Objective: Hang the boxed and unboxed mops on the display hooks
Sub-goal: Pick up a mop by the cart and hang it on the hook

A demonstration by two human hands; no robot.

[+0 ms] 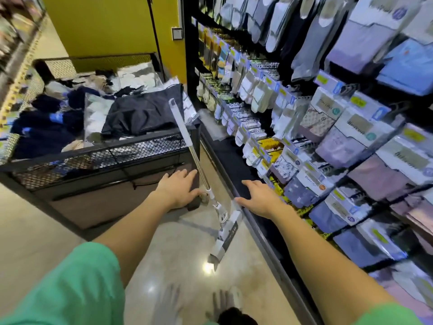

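At six o'clock, nearest the lens, the person's green sleeves frame both bare forearms reaching forward. The left hand has straight, spread fingers and holds nothing; it hovers just beside the mop shaft, at about nine o'clock from it. The right hand is equally flat and empty, at three o'clock from the mop's lower joint, over the dark base ledge of the sock display rack. The mop stands propped, its handle tip leaning toward twelve o'clock against the corner of the mesh bin of clothing, its packaged head on the floor.

The risk, as I judge it, is that the mop is only balanced: a brushing touch from either hand could slide the handle off the bin corner and topple it toward the rack, knocking hanging packets loose. The glossy floor may let the head skid.
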